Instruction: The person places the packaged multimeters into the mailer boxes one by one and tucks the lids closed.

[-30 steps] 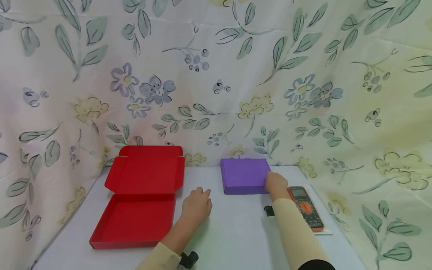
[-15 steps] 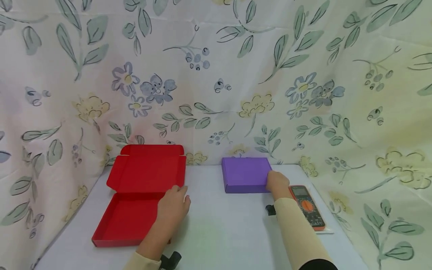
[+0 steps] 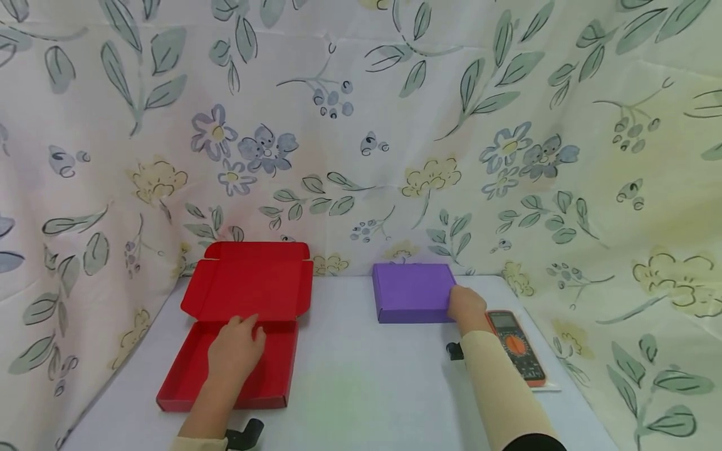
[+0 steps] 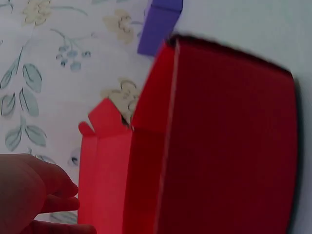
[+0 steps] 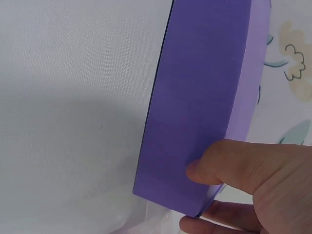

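Observation:
An open red box point(image 3: 271, 382) lies on the left of the table, its lid tipped back against the curtain. Over the tray of that box hovers my left hand point(image 3: 234, 351), fingers loosely bent with nothing in them; the left wrist view shows the hand point(image 4: 29, 195) apart from the box's front wall point(image 4: 229, 141). On the right a closed purple box point(image 3: 414, 291) rests at the back. My right hand point(image 3: 468, 307) grips its right end, the thumb point(image 5: 209, 165) on the front face and fingers round the side.
An orange and black multimeter point(image 3: 516, 344) lies right of the purple box, beside my right forearm, on something pale and flat. A floral curtain point(image 3: 361, 150) hangs behind the white table point(image 3: 361, 376).
My left hand has swept left, from the middle of the table to above the red box's tray. The right hand keeps its hold on the purple box, which stays put.

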Motion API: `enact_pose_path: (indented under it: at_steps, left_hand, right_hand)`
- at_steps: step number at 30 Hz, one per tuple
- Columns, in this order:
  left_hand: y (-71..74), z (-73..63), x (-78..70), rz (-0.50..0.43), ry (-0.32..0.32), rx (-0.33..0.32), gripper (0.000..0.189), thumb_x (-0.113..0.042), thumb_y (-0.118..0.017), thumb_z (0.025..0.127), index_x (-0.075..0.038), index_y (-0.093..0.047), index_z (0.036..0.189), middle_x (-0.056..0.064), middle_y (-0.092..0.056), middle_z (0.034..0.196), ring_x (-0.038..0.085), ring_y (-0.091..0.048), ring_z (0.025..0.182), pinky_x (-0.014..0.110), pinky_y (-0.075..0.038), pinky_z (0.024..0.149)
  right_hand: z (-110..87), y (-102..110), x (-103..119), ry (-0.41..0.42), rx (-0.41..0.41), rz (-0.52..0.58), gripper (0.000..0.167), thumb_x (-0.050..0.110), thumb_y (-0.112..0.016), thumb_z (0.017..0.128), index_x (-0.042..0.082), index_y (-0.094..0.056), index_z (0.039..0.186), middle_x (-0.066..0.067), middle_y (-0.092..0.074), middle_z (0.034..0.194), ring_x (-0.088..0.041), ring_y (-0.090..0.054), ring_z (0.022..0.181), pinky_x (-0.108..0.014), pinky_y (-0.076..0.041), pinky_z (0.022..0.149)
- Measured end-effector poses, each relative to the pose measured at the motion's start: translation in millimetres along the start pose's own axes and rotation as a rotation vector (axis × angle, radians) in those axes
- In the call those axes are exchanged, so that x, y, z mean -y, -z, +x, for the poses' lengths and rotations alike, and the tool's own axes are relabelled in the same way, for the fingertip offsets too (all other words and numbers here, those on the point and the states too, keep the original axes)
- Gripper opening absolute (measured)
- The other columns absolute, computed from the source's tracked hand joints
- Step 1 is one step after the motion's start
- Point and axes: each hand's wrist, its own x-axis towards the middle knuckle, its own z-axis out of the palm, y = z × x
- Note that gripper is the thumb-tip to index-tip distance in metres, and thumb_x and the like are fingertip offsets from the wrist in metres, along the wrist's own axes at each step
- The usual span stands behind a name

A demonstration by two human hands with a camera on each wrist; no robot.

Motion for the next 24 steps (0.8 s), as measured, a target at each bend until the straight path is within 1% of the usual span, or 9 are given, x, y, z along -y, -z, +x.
enact_pose_path:
  at_steps: [2, 6, 10, 14, 17, 20, 21, 24]
  left_hand:
    - [3.5, -1.4, 11.8, 0.01, 0.017, 0.013, 0.065, -0.022, -0.08, 0.084, 0.006, -0.057, 0.138, 0.033, -0.056, 0.124, 0.048, -0.06, 0.103, 0.058, -0.059, 0.075]
    - [8.3, -5.6, 31.8, 0.022, 0.04, 0.012, 0.063, -0.021, -0.076, 0.087, 0.009, -0.055, 0.138, 0.035, -0.055, 0.122, 0.05, -0.06, 0.101, 0.059, -0.059, 0.073]
    - [13.6, -9.5, 48.8, 0.036, 0.062, -0.009, 0.061, -0.02, -0.074, 0.087, 0.011, -0.055, 0.136, 0.038, -0.054, 0.121, 0.054, -0.059, 0.102, 0.062, -0.057, 0.074]
    - [15.6, -12.4, 63.1, 0.057, 0.087, -0.046, 0.059, -0.018, -0.071, 0.087, 0.012, -0.055, 0.135, 0.04, -0.052, 0.121, 0.057, -0.054, 0.103, 0.065, -0.054, 0.076]
    - [14.9, -14.4, 71.6, 0.077, 0.125, -0.059, 0.061, -0.018, -0.07, 0.087, 0.012, -0.052, 0.138, 0.042, -0.047, 0.121, 0.059, -0.05, 0.105, 0.068, -0.049, 0.078]
    - [15.6, -17.6, 80.0, 0.091, 0.182, -0.044, 0.062, -0.016, -0.067, 0.089, 0.012, -0.046, 0.141, 0.044, -0.044, 0.123, 0.062, -0.047, 0.107, 0.071, -0.045, 0.081]
    - [16.6, -18.6, 82.4, 0.093, 0.209, -0.022, 0.064, -0.016, -0.066, 0.09, 0.012, -0.043, 0.143, 0.044, -0.043, 0.123, 0.063, -0.047, 0.108, 0.071, -0.044, 0.081]
    - [17.1, -22.1, 93.1, 0.087, 0.267, 0.044, 0.065, -0.015, -0.06, 0.093, 0.016, -0.035, 0.145, 0.045, -0.044, 0.121, 0.063, -0.048, 0.107, 0.071, -0.045, 0.081]
  right_hand:
    - [0.7, 0, -1, 0.003, -0.002, 0.002, 0.031, 0.006, -0.071, 0.088, -0.009, -0.065, 0.115, -0.026, -0.07, 0.105, -0.033, -0.066, 0.087, -0.057, -0.056, 0.08]
    - [1.2, -1, -1, 0.0, -0.006, 0.001, 0.031, 0.006, -0.072, 0.088, -0.009, -0.065, 0.114, -0.025, -0.07, 0.104, -0.031, -0.064, 0.084, -0.056, -0.057, 0.078]
    - [1.2, 1, 0, 0.0, -0.004, -0.001, 0.032, 0.007, -0.072, 0.088, -0.01, -0.065, 0.115, -0.026, -0.07, 0.104, -0.03, -0.063, 0.083, -0.055, -0.057, 0.078]
    - [1.3, 2, 1, -0.015, 0.004, -0.003, 0.035, 0.007, -0.072, 0.09, -0.01, -0.063, 0.119, -0.026, -0.069, 0.108, -0.032, -0.065, 0.088, -0.056, -0.056, 0.081]
    - [0.6, 2, 0, -0.017, 0.005, -0.002, 0.036, 0.006, -0.072, 0.089, -0.01, -0.063, 0.12, -0.027, -0.069, 0.11, -0.034, -0.066, 0.091, -0.057, -0.056, 0.082]
    - [1.5, 1, 0, -0.003, 0.002, 0.005, 0.036, 0.006, -0.072, 0.088, -0.011, -0.063, 0.118, -0.029, -0.068, 0.11, -0.036, -0.067, 0.093, -0.059, -0.056, 0.081]
    - [1.9, 0, -1, 0.0, 0.004, 0.007, 0.035, 0.006, -0.072, 0.088, -0.011, -0.063, 0.118, -0.029, -0.068, 0.11, -0.036, -0.067, 0.092, -0.059, -0.056, 0.08]
    - [5.3, -4, -3, 0.002, 0.016, 0.008, 0.035, 0.006, -0.071, 0.088, -0.011, -0.064, 0.118, -0.028, -0.069, 0.108, -0.033, -0.066, 0.089, -0.058, -0.056, 0.079]
